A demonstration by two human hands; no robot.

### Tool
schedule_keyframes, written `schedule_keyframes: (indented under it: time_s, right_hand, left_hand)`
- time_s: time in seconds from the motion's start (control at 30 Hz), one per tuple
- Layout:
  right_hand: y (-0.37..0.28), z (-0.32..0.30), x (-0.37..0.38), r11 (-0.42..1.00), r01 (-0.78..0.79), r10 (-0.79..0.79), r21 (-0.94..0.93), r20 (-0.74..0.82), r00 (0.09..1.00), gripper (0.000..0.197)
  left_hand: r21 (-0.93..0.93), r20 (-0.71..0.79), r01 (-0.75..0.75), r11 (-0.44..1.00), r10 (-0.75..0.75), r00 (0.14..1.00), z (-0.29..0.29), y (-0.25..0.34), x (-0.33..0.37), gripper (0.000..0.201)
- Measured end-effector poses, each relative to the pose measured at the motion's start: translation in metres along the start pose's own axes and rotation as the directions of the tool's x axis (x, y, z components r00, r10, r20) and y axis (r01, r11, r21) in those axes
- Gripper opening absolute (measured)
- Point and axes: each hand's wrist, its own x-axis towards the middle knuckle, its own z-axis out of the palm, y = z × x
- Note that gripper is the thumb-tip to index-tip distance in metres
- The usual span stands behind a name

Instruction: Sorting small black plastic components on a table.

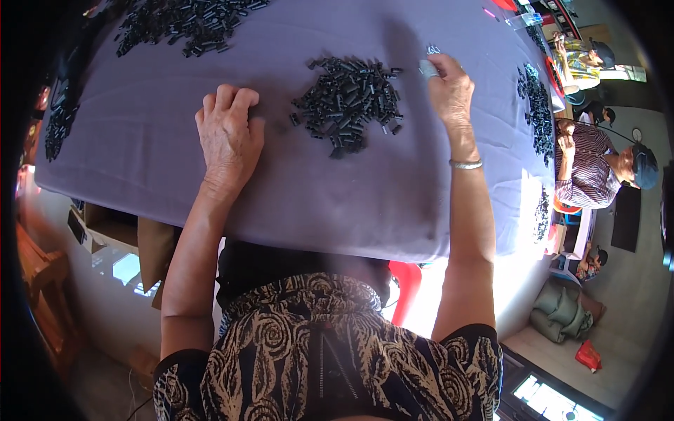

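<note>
A pile of small black cylindrical pieces (347,98) lies on the purple-grey tablecloth (323,196) between my hands. My left hand (228,137) is to the left of this pile, with its fingers curled in; whatever they may hold is hidden. Right of the pile, my right hand (451,91) is closed, thumb and fingers drawn together. A pale, whitish bit (427,68) shows at its fingertips, too small to name. Just beyond it are some small silvery pieces (433,50). A bracelet (465,165) circles my right wrist.
More black pieces are heaped at the far left (189,24), along the left edge (62,119) and along the right edge (537,116). Two people (593,165) (583,63) sit beyond the right side. An open cardboard box (151,252) stands below the table's left front edge.
</note>
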Motion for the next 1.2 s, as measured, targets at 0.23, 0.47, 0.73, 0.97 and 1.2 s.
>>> schedule_keyframes:
  time_s: [0.23, 0.47, 0.73, 0.97, 1.2]
  right_hand:
    - [0.032, -0.003, -0.029, 0.928, 0.184, -0.152, -0.325, 0.122, 0.981, 0.034]
    - [0.0, -0.019, -0.08, 0.907, 0.237, -0.182, -0.347, 0.183, 0.966, 0.044]
    - [0.015, -0.039, -0.061, 0.997, -0.059, 0.059, 0.046, 0.003, 0.998, 0.014]
    - [0.035, 0.006, -0.016, 0.981, 0.174, -0.163, -0.089, 0.118, 0.98, 0.025]
    - [0.011, -0.01, -0.051, 0.908, 0.254, -0.205, -0.333, 0.176, 0.963, 0.029]
  left_hand:
    - [-0.002, -0.011, -0.002, 1.0, 0.002, 1.0, 0.002, 0.0, 0.0, 0.028]
    - [0.001, -0.013, -0.007, 1.0, 0.007, 1.0, 0.005, -0.004, 0.002, 0.029]
    - [-0.007, -0.04, -0.02, 1.0, 0.02, 0.999, 0.009, -0.007, 0.003, 0.027]
    - [-0.001, -0.059, -0.028, 1.0, 0.028, 0.998, 0.016, -0.009, 0.004, 0.024]
    - [0.016, -0.072, -0.017, 1.0, 0.018, 0.997, 0.014, -0.012, 0.005, 0.022]
